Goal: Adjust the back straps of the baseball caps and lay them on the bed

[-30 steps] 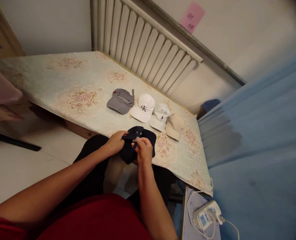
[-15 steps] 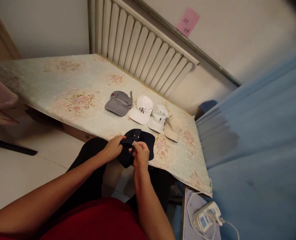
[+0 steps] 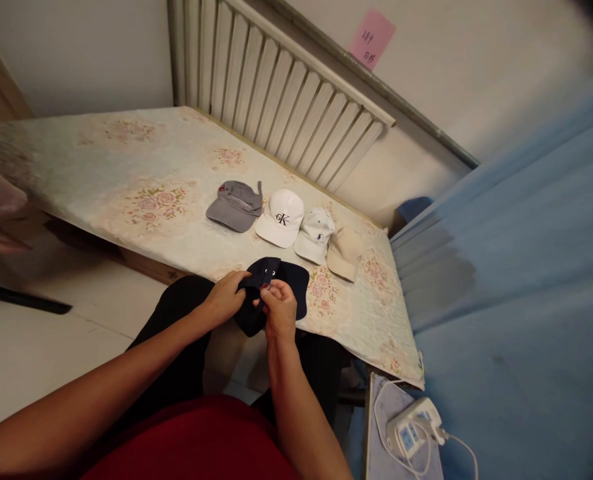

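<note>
A dark navy baseball cap [image 3: 293, 283] is held at the near edge of the table, its inside facing up and its brim pointing right. My left hand [image 3: 227, 295] is closed on the cap's left edge, by the back strap. With thumb and fingers, my right hand [image 3: 280, 307] pinches a small tag or label inside the cap; red shows at its tip. Beyond lies a row of caps: a grey cap [image 3: 236, 207], a white cap with black "CK" letters [image 3: 281, 219], a white cap with a small dark emblem [image 3: 315, 237] and a beige cap [image 3: 345, 253].
The table has a floral cloth [image 3: 156, 207]. A radiator [image 3: 276, 93] stands along its far side, and a blue curtain [image 3: 501, 300] hangs at the right. A power strip [image 3: 416, 427] with white cables rests on a small stand at the lower right.
My right fingers have shifted slightly on the small label inside the cap, where red now shows instead of a pale side. The view has moved a little; the other caps stay put.
</note>
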A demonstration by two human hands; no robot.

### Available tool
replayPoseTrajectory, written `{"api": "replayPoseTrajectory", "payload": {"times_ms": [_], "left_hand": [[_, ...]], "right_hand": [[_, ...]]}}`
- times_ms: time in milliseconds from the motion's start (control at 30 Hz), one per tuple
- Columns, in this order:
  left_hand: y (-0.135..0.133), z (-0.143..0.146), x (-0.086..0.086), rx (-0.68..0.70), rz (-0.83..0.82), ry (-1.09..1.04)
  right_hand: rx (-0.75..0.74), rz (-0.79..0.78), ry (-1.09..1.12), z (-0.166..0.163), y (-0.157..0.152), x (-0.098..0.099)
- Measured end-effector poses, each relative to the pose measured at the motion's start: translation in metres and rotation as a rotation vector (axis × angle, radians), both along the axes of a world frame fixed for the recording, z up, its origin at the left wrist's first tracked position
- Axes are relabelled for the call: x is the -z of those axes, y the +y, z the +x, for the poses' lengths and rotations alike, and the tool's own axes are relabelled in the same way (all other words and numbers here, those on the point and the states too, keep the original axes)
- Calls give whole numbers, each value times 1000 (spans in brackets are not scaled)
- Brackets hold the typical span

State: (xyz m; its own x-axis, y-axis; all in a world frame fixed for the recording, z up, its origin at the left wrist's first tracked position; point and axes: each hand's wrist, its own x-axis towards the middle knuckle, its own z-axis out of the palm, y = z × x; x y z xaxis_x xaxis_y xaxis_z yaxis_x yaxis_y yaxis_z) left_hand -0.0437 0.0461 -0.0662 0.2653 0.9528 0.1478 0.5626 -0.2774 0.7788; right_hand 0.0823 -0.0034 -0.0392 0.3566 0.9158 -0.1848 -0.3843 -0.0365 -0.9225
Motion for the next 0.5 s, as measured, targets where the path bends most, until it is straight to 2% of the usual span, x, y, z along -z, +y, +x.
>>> {"api": "replayPoseTrajectory", "payload": {"times_ms": [100,200,333,400,500], "left_hand": [[-10,0,-13,-98,147,-64],[-24,-2,-31,-151,174,-166],[-42,0,-44,-76,42,-193],[-47,3,-43,-56,-63,-245],[-49,9,-37,-104,-206,-397]], "right_hand": [[-1,1,-34,1,-2,-2],[-1,18,-63,1,-2,-3],[-2,45,-55,-1,-1,-4],[2,47,-57,-2,-1,-4],[6,53,-82,-2,-1,-5]]}}
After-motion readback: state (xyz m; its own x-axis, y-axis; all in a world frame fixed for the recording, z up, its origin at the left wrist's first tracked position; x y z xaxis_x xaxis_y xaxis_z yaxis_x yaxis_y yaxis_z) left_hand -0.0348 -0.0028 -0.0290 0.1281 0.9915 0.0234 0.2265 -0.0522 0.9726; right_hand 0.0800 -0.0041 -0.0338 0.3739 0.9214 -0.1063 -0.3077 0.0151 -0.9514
